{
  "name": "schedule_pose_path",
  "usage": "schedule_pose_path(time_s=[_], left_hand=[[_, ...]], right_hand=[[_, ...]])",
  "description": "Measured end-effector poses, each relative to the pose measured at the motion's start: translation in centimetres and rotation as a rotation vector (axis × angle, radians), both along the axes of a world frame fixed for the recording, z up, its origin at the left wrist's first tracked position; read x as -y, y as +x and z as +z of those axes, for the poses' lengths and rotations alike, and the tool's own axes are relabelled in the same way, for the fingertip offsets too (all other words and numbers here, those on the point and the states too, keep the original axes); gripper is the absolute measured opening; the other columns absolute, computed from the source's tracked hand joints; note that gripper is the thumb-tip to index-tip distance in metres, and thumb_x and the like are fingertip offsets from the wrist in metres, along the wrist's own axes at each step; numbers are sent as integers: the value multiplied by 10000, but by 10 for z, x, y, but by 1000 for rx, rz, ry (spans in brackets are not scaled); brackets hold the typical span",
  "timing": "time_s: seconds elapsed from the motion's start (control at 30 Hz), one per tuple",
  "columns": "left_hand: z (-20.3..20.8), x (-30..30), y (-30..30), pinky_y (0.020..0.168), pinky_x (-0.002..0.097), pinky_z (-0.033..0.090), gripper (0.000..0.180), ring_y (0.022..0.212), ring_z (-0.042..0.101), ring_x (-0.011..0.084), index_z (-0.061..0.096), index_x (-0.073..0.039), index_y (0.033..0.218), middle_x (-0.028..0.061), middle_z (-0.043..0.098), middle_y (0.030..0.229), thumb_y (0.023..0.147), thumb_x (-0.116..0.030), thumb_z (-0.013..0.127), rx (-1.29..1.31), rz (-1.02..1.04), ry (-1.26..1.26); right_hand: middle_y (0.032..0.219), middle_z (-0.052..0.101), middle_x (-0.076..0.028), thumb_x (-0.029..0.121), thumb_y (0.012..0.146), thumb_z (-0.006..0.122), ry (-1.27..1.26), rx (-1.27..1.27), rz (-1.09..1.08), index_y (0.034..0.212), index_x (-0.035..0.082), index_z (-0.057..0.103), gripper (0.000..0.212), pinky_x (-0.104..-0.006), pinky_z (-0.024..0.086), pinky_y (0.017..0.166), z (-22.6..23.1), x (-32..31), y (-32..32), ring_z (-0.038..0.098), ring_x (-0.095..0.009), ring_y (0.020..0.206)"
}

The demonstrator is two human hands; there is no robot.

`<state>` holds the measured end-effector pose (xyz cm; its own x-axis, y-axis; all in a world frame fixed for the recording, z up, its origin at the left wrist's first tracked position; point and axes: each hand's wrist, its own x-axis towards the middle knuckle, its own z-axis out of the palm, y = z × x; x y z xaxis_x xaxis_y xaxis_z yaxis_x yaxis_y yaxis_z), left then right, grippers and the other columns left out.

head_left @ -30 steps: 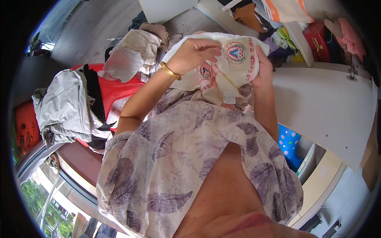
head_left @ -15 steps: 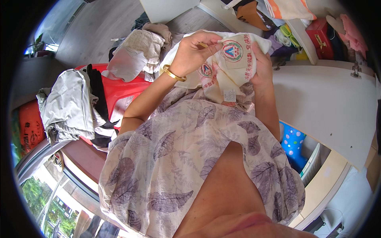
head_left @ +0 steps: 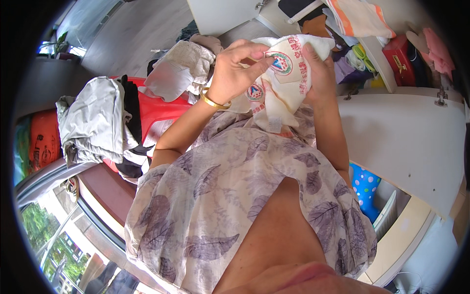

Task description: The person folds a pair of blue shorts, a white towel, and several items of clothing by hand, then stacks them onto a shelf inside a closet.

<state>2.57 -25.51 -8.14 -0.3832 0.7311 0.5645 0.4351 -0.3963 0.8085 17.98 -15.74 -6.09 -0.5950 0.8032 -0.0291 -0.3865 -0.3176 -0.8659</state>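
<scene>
In front of my chest I hold up a white towel (head_left: 293,84) with red print and round blue-and-red emblems. A small white label hangs near its lower end, above my lap. My right hand (head_left: 320,78) grips the right edge, thumb lying on the front face. On the other side my left hand (head_left: 234,71), with a gold bangle at the wrist, has its thumb against the upper emblem and its bent fingers at the top left edge. The towel's lower part rests against my leaf-patterned dress (head_left: 215,181).
Left of me, a red plastic stool (head_left: 159,110) bears piled clothes, among them a pale grey garment (head_left: 93,120) and a cream one (head_left: 183,66). A white cabinet door (head_left: 391,137) stands to my right. Beyond it are a red box (head_left: 399,59) and an orange-striped towel (head_left: 360,17).
My left hand has shifted slightly down, its thumb now over the emblem and its fingers more spread. The right thumb has moved up the towel's edge, and the towel's top has folded differently.
</scene>
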Motion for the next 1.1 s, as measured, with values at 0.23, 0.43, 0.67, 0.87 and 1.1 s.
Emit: schedule_pose_path(time_s=[0.23, 0.43, 0.67, 0.87, 1.1], left_hand=[[17, 8, -3, 710, 219, 451, 186, 747, 563, 64, 631, -44, 868, -18, 629, 810, 739, -113, 746, 234, -69, -181], [21, 15, 1, 691, 213, 441, 185, 732, 548, 67, 631, -34, 822, -12, 622, 790, 720, -114, 764, 90, 43, -103], [17, 16, 2, 660, 217, 433, 178, 719, 535, 85, 627, -24, 799, 5, 604, 738, 709, -91, 764, -20, 110, -26], [14, 11, 1, 738, 302, 367, 133, 660, 524, 175, 626, -88, 731, 6, 606, 739, 642, -66, 722, -415, 259, 266], [8, 11, -4, 792, 348, 339, 107, 683, 530, 146, 625, -110, 766, -23, 599, 777, 673, -90, 672, -673, 331, 411]], right_hand=[[893, 635, -56, 202, 851, 632, 142, 22, 18, 994, 0, 596, 251, -231, 495, 634, -1, 12, -16, 602, -101, 762], [828, 647, -55, 142, 815, 654, 152, 109, 17, 923, -1, 631, 181, -230, 495, 603, 20, 20, -19, 607, -94, 692], [788, 657, -72, 102, 784, 672, 101, 178, -14, 864, -7, 655, 136, -232, 501, 562, 25, 30, -25, 618, -112, 646], [802, 655, -79, 74, 779, 659, 61, 133, -54, 871, -10, 651, 125, -245, 505, 577, 26, 33, -23, 622, -127, 664], [814, 649, -76, 47, 782, 634, -87, 46, -55, 895, -10, 638, 127, -257, 507, 594, 24, 33, -25, 627, -139, 692]])
